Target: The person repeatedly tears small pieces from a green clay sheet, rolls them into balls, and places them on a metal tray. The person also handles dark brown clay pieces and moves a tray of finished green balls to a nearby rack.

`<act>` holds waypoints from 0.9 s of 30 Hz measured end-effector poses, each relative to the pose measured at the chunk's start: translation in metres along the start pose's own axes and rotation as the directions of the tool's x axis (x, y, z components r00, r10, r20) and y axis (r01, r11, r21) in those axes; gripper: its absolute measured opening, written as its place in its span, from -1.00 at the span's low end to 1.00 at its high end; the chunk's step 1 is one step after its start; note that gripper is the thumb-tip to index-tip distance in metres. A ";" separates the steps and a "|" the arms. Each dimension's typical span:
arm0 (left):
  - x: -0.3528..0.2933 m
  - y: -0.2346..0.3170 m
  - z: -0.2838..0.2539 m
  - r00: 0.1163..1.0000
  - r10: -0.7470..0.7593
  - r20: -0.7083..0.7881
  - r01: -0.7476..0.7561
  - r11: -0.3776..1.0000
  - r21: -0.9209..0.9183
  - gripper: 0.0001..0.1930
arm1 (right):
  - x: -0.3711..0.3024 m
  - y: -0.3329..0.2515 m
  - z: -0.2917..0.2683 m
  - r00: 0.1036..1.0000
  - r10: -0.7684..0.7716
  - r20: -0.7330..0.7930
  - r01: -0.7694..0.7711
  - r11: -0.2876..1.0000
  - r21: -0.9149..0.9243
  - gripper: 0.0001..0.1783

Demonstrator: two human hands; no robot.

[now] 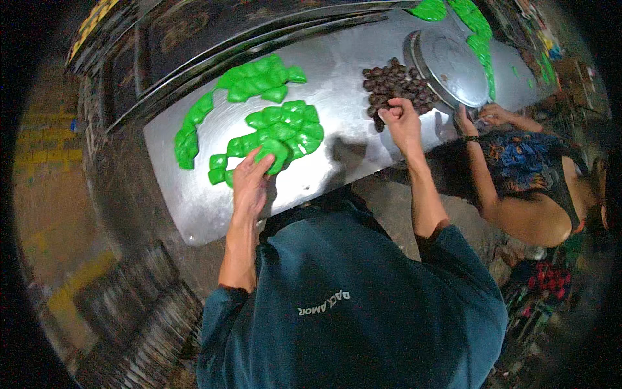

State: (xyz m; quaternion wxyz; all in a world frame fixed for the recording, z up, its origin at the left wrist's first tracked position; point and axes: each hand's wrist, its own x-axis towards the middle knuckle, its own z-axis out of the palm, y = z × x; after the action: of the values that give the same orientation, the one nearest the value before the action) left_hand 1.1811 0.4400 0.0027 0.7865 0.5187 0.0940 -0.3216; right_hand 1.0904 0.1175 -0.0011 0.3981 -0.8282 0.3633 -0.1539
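Observation:
A flattened round piece of green dough is held in my left hand, thumb and fingers closed on its near edge. Just beyond it lie glossy green dough pieces packed side by side on the metal table. My right hand is over the near edge of a heap of dark brown balls. Its thumb and fingers are bent together in a pinch; whether a ball sits between them is hidden.
More green dough pieces form a cluster farther back, and a curved row lies at left. A large round metal lid or pan stands right of the balls. Beside it, a co-worker's hands work at the table's right part, near green dough.

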 end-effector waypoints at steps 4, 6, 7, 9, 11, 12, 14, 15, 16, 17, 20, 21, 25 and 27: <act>-0.003 0.004 0.009 0.997 0.008 -0.079 -0.017 0.993 -0.119 -0.67 | -0.044 -0.084 0.026 0.909 -0.110 0.402 -0.123 0.851 0.510 -0.75; -0.006 0.007 0.009 0.998 0.050 -0.023 -0.053 0.985 -0.162 -0.71 | -0.074 -0.114 0.060 0.857 -0.326 0.398 0.094 0.859 0.502 -0.76; -0.007 0.008 0.009 0.998 0.066 0.025 -0.057 0.962 -0.266 -0.72 | -0.089 -0.131 0.076 0.831 -0.447 0.332 0.260 0.839 0.479 -0.75; -0.008 0.006 -0.006 0.992 0.120 0.048 -0.100 0.947 -0.306 -0.72 | -0.107 -0.142 0.114 0.652 -0.726 0.220 0.743 0.669 0.004 -0.71; -0.012 0.012 -0.014 0.983 0.170 0.065 -0.136 0.924 -0.358 -0.71 | -0.111 -0.150 0.122 0.714 -0.635 0.295 0.651 0.757 0.054 -0.66; -0.021 0.010 -0.021 0.982 0.185 0.046 -0.156 0.919 -0.363 -0.70 | -0.113 -0.156 0.116 0.749 -0.569 0.338 0.564 0.816 0.125 -0.65; -0.034 0.024 -0.025 0.982 0.179 0.055 -0.146 0.915 -0.377 -0.70 | -0.104 -0.166 0.114 0.768 -0.564 0.304 0.550 0.824 0.136 -0.65; -0.037 0.024 -0.028 0.973 0.223 0.062 -0.195 0.934 -0.300 -0.70 | -0.098 -0.170 0.117 0.758 -0.462 0.460 0.419 0.886 0.198 -0.67; -0.036 0.025 -0.030 0.961 0.264 0.078 -0.242 0.946 -0.217 -0.70 | -0.092 -0.173 0.122 0.713 -0.358 0.603 0.271 0.934 0.233 -0.68; -0.036 0.027 -0.030 0.948 0.303 0.096 -0.290 0.948 -0.132 -0.70 | -0.089 -0.175 0.125 0.629 -0.259 0.733 0.117 0.964 0.239 -0.69; -0.039 0.033 -0.032 0.945 0.323 0.055 -0.324 0.946 0.002 -0.62 | -0.108 -0.177 0.128 0.757 -0.415 0.504 0.271 0.902 0.336 -0.79; -0.039 0.037 -0.031 0.947 0.317 0.054 -0.319 0.947 0.039 -0.58 | -0.116 -0.173 0.130 0.785 -0.491 0.378 0.374 0.862 0.342 -0.81; -0.042 0.031 -0.015 0.977 0.214 0.018 -0.215 0.968 0.127 -0.50 | -0.149 -0.177 0.116 0.460 -0.865 0.200 0.886 0.461 -0.042 -0.82; -0.055 0.037 -0.001 0.958 0.282 0.052 -0.287 0.938 0.196 -0.49 | -0.135 -0.177 0.099 0.454 -0.861 0.229 0.885 0.466 -0.002 -0.80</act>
State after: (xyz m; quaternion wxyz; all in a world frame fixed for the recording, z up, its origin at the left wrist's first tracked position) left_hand 1.1612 0.4729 0.0561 0.7691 0.6002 -0.0243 -0.2184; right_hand 1.1356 0.3434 0.0770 0.2453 -0.9299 -0.1460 -0.2318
